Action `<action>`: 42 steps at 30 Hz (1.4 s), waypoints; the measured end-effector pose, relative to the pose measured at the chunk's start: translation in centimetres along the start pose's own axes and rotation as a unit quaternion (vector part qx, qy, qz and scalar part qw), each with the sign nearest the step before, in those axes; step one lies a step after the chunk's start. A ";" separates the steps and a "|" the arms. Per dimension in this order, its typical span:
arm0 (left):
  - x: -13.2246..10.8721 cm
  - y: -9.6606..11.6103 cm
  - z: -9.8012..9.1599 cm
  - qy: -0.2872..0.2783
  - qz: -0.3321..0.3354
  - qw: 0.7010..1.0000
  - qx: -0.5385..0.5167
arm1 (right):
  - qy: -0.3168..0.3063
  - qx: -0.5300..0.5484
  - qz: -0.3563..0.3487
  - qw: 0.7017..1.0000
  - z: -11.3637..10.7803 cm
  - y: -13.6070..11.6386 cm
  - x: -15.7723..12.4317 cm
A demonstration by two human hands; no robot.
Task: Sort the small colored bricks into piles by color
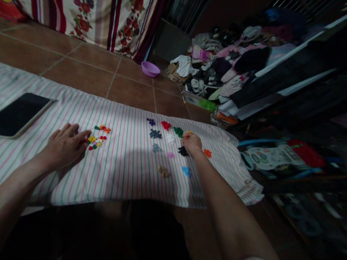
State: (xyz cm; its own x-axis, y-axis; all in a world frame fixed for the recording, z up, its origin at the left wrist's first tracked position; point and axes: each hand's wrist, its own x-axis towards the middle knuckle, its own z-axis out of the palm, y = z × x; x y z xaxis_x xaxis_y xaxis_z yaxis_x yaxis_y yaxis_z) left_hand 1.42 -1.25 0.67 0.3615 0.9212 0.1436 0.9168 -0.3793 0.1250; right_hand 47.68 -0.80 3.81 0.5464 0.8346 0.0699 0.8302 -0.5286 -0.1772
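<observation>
Pieces: small bright bits point(92, 139) in a loose mixed cluster, left of centre in the frame; single-colour heaps, including green point(178, 132) and black point(183, 151), lie right of centre.
Handling: probably light, stiff and hard to break, but easily scattered; best pinched singly across the sides.
Left hand point(66, 146): fingers loosely spread, tips at the mixed cluster's left edge; no hold visible.
Right hand point(193, 143): fingertips drawn together beside the green heap and yellow bits point(189, 132); cannot tell whether they grip anything.
Cloth point(127, 162): striped, under everything.
</observation>
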 end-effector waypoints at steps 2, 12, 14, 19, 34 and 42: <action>0.0 0.0 -0.1 -0.003 -0.001 1.000 0.005 | 0.003 -0.004 -0.003 1.000 0.2 -0.2 0.1; 0.1 0.0 -0.2 -0.004 0.006 1.000 0.019 | 0.026 -0.015 -0.003 1.000 0.3 -1.2 -0.6; 0.1 0.1 -0.2 -0.002 0.003 1.000 0.016 | 0.026 -0.016 -0.004 1.000 0.0 -1.2 -0.8; 0.1 0.8 -1.0 -0.038 -0.034 0.999 0.014 | 0.028 -0.013 -0.007 1.000 -0.8 -1.6 -1.2; 0.0 -0.1 -1.4 0.017 0.006 0.995 -0.094 | -0.051 0.257 -0.271 0.926 1.0 -13.8 -9.9; -0.7 0.0 -3.2 0.000 -0.069 0.994 -0.090 | -0.096 0.328 -0.316 0.885 4.3 -19.8 -14.8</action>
State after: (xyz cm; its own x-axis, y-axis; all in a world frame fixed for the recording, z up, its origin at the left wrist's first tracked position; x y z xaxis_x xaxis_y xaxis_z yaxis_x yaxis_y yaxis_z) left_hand 0.64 -2.16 3.70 0.2353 0.9653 0.1132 0.9121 -0.2596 0.3174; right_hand 22.70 -2.03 2.03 -0.0841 0.9758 0.2020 0.6854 0.2038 -0.6991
